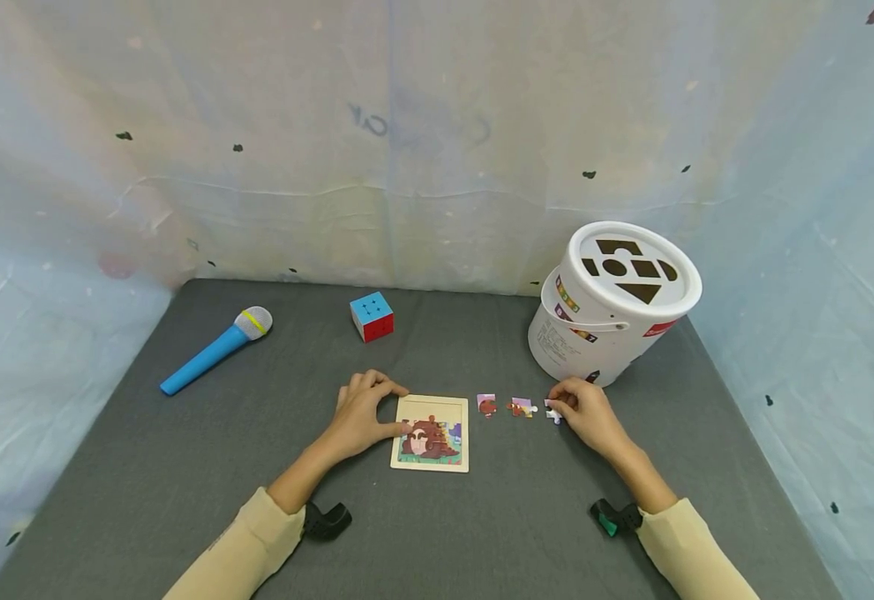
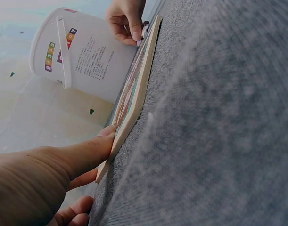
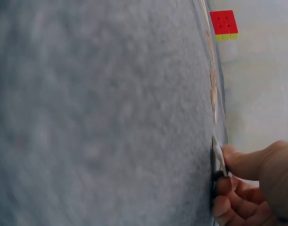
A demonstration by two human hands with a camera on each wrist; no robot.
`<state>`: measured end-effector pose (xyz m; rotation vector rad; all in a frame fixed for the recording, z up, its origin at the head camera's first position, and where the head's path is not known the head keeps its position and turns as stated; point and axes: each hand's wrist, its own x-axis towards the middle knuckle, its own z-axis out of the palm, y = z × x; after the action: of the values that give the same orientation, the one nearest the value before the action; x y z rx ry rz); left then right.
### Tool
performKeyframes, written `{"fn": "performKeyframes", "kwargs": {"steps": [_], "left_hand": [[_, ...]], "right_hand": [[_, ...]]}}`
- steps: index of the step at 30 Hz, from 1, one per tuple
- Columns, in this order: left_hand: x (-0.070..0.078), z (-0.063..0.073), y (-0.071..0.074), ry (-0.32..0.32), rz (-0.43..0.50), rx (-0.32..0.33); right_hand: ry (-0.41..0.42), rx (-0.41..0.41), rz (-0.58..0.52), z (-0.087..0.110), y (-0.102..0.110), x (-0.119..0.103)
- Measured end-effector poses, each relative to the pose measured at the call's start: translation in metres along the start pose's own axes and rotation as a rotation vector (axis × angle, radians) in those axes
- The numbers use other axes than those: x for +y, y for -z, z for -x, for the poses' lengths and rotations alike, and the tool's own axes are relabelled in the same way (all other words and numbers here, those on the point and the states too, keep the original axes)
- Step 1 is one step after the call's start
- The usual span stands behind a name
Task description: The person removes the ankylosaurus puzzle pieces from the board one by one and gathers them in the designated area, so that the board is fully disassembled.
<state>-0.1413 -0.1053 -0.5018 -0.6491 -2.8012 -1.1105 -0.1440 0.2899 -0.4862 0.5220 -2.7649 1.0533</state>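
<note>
A square wooden jigsaw board (image 1: 431, 462) lies on the table, its lower part filled with a brown hedgehog picture and its upper strip showing bare wood. At the board's left side, my left hand (image 1: 363, 414) grips it, thumb over the edge and index finger at the top left corner. My right hand (image 1: 585, 411) pinches a small jigsaw piece (image 1: 553, 414) between thumb and fingers. In the right wrist view this piece (image 3: 218, 157) stands tilted up from the cloth. Between board and right hand lie two more pieces, one with a brown patch (image 1: 486, 405) and another in mixed colours (image 1: 522, 407).
Behind my right hand stands a white lidded bucket (image 1: 579, 337) with shaped holes in its top. A blue and red puzzle cube (image 1: 372, 317) sits at the back, with a blue toy microphone (image 1: 215, 354) to the left. Grey cloth (image 1: 437, 542) covers the table.
</note>
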Motion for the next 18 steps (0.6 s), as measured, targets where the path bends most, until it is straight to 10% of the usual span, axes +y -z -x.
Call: {"fn": "performKeyframes", "kwargs": {"steps": [18], "left_hand": [[0.004,0.0005,0.0027,-0.016,-0.027,-0.015]], "right_hand": [[0.076,0.048,0.147,0.0026,-0.0031,-0.0063]]}}
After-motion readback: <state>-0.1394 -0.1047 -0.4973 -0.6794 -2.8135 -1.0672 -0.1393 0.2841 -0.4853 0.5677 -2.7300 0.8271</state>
